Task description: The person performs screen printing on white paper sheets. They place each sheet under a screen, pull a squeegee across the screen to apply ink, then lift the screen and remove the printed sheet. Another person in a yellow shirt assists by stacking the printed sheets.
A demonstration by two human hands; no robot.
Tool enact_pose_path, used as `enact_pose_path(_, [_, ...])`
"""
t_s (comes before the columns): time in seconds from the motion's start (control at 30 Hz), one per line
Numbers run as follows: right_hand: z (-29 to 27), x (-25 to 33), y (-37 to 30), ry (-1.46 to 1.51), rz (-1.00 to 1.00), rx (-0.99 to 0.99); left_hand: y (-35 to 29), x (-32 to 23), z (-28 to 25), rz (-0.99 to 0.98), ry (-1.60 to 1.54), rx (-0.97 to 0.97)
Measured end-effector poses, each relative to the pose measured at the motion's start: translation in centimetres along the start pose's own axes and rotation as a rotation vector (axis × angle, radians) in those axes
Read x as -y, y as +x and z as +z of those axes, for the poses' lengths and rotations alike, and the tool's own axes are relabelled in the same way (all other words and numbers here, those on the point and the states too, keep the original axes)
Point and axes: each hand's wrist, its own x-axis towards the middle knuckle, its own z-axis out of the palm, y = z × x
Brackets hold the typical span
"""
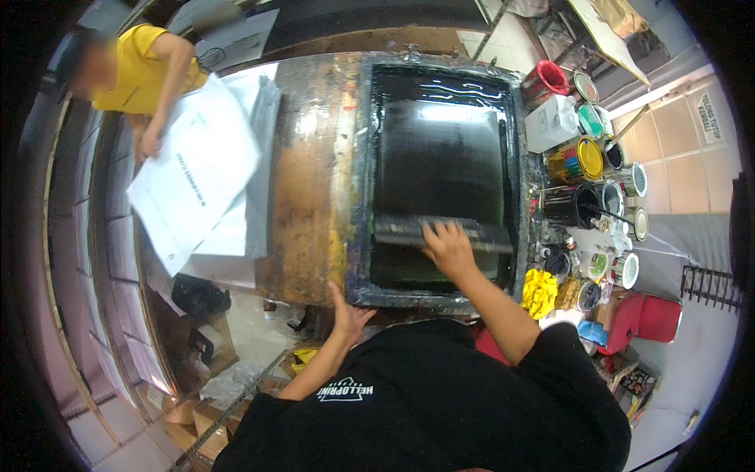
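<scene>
A long dark squeegee (401,231) lies across the near part of a black, ink-wet printing screen (440,173). My right hand (450,248) is closed over the squeegee's middle, which is slightly blurred. The screen's dark frame (362,181) is smeared with ink and rests on a stained wooden table (303,173). By the frame's near left corner, at the table edge, is my left hand (348,316), its thumb and fingers spread apart and holding nothing. Whether it presses on the frame or only on the table edge I cannot tell.
At the far left a person in a yellow shirt (145,67) handles large white printed sheets (200,165) over a stack. Paint cans (574,161), jars and a yellow crumpled cloth (539,293) crowd the right side. A red chair (649,318) stands near right.
</scene>
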Motion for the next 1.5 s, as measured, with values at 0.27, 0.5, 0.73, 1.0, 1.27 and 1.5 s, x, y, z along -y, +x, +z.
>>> enact_pose_path(0.27, [2.3,-16.7,23.7,-0.050,0.023,0.031,-0.1,0.4,-1.0,-0.055,-0.057,-0.178])
enact_pose_path(0.5, [1.3,-20.1,27.2,-0.087,-0.043,-0.077,-2.5,0.0,0.8,0.092,0.019,-0.187])
enact_pose_path(0.73, [-2.6,-7.3,9.8,-0.064,0.009,0.040,-5.2,-1.4,1.1,0.201,0.145,0.017])
enact_pose_path(1.0, [-20.5,8.1,-0.4,0.015,0.068,0.151,-10.9,-5.6,1.7,0.404,0.046,0.439])
enact_pose_path(1.27, [-31.3,7.1,9.2,-0.279,-0.044,-0.497,-6.5,-9.3,9.6,1.363,1.292,0.327])
enact_pose_path(1.5, [-34.9,5.2,13.5,-0.272,-0.030,-0.429,3.5,3.3,4.5,1.131,1.927,-0.131])
